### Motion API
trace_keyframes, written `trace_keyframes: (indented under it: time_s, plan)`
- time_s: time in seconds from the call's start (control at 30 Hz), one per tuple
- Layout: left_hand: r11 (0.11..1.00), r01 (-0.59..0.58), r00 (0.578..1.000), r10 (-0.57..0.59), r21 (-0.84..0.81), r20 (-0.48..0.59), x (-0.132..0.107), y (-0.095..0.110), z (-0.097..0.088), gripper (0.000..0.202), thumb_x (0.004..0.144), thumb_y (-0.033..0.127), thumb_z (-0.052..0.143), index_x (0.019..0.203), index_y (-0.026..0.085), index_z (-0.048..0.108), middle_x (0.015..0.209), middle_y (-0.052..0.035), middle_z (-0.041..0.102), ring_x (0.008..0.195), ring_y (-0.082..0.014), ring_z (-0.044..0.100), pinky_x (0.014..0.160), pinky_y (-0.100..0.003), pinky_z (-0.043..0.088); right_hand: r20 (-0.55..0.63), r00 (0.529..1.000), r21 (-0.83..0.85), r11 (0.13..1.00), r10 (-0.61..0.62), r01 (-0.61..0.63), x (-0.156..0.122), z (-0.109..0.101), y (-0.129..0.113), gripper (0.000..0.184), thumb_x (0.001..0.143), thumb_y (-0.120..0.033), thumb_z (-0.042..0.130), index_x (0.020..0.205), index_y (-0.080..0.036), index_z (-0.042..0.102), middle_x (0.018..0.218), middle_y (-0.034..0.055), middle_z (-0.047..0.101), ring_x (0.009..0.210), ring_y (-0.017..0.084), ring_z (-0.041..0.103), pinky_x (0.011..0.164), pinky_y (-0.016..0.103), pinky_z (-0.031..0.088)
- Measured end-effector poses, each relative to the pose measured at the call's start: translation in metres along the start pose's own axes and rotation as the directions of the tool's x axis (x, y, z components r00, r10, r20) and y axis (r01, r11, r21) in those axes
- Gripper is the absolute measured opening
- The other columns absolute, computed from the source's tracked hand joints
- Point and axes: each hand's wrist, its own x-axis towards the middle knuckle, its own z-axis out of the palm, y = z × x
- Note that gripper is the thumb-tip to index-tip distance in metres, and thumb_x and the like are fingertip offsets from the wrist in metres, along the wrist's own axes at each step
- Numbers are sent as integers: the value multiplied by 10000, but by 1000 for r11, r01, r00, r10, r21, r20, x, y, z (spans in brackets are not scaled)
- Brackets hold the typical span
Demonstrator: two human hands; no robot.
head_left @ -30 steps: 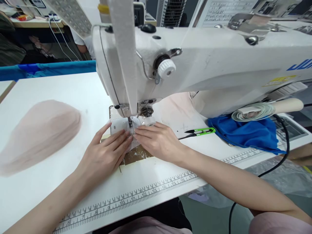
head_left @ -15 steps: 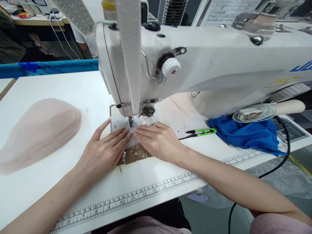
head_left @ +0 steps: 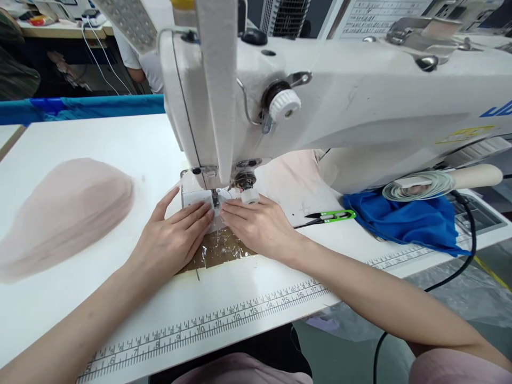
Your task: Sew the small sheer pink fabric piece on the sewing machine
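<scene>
A white sewing machine (head_left: 344, 96) spans the view, its presser foot (head_left: 215, 198) low over the metal needle plate (head_left: 194, 198). A small piece of pale, sheer fabric (head_left: 217, 223) lies at the foot, partly hidden under my fingers. My left hand (head_left: 176, 234) rests flat on its left side, thumb spread away and fingers stretched toward the foot. From the right, my right hand (head_left: 260, 226) lies flat with its fingertips on the fabric beside the foot. Neither hand grips anything visible. Below the fingers shows a brown, film-covered panel (head_left: 224, 248).
Left on the white table (head_left: 156, 144) lies a sheer pinkish fabric piece (head_left: 72, 208). Green-handled thread snips (head_left: 336, 215) and a blue cloth (head_left: 400, 224) lie to the right. A printed ruler (head_left: 208, 330) follows the front edge. A person's arm (head_left: 138, 73) shows behind.
Both hands have slid slightly forward toward the presser foot, along with the pale fabric under them. More of the brown panel shows in front of them. The view has shifted slightly.
</scene>
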Motion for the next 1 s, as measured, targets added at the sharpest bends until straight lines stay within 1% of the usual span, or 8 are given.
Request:
trace_keyframes:
  time_s: [0.13, 0.3, 0.47, 0.57, 0.7, 0.87, 0.93, 1.0]
  plan:
    - [1000, 13, 1000, -13, 7, 0, 1, -2, 2, 291, 985, 160, 455, 1204, 159, 646, 1172, -80, 723, 1079, -231, 699, 1202, -574, 284, 35, 999, -12, 1000, 13, -13, 1, 2, 1, 264, 932, -55, 486, 987, -132, 733, 1068, 46, 769, 956, 165, 722, 1072, 376, 470]
    - [998, 61, 998, -61, -16, 7, 1, -3, 4, 311, 994, 180, 441, 1224, 227, 644, 1202, -53, 707, 1089, -227, 694, 1180, -593, 318, 54, 998, 4, 999, 31, -31, 3, 1, 1, 254, 929, -51, 495, 1008, -101, 732, 1042, 86, 771, 943, 183, 724, 1057, 389, 475]
    - [996, 82, 997, -81, -32, 7, 1, -4, 6, 317, 992, 173, 447, 1246, 205, 633, 1202, -81, 706, 1092, -243, 692, 1161, -629, 323, 72, 996, -7, 999, 54, -54, 4, 2, 2, 271, 943, -62, 480, 1032, -108, 732, 1021, 82, 775, 933, 190, 721, 1033, 396, 492]
    - [995, 92, 996, -91, -34, 10, 1, -4, 8, 325, 989, 172, 454, 1267, 209, 620, 1211, -81, 701, 1111, -246, 684, 1166, -629, 313, 79, 995, -24, 998, 59, -57, 4, 3, 3, 268, 940, -61, 484, 1029, -112, 731, 1036, 77, 773, 941, 191, 716, 1029, 397, 494]
    - [997, 71, 997, -71, -8, 13, 1, -5, 8, 334, 988, 166, 459, 1291, 194, 597, 1215, -91, 697, 1113, -256, 682, 1158, -627, 324, 76, 996, -52, 998, 45, -41, 5, 3, 4, 261, 942, -69, 484, 1021, -101, 730, 1043, 78, 771, 962, 186, 707, 1038, 372, 482]
    - [998, 42, 999, -43, 35, 3, 3, -5, 7, 321, 1000, 172, 437, 1275, 158, 601, 1205, -110, 702, 1111, -252, 685, 1133, -593, 373, 80, 996, -82, 996, 40, -33, 5, 3, 4, 266, 939, -62, 482, 1046, -102, 722, 1050, 77, 769, 978, 176, 694, 1032, 351, 468]
    - [998, 37, 999, -38, 44, 17, 3, -5, 8, 313, 1005, 190, 432, 1256, 137, 612, 1220, -112, 698, 1142, -254, 669, 1113, -555, 413, 89, 995, -93, 995, 49, -40, 5, 3, 4, 271, 945, -64, 472, 1030, -121, 723, 1049, 61, 770, 985, 167, 687, 1038, 348, 457]
    - [997, 61, 997, -63, 46, 34, 2, -4, 9, 322, 1010, 229, 431, 1248, 113, 615, 1251, -117, 685, 1181, -262, 644, 1064, -498, 475, 103, 993, -96, 994, 61, -51, 5, 3, 5, 288, 952, -63, 453, 1022, -143, 721, 1052, 47, 769, 1004, 163, 677, 1045, 358, 445]
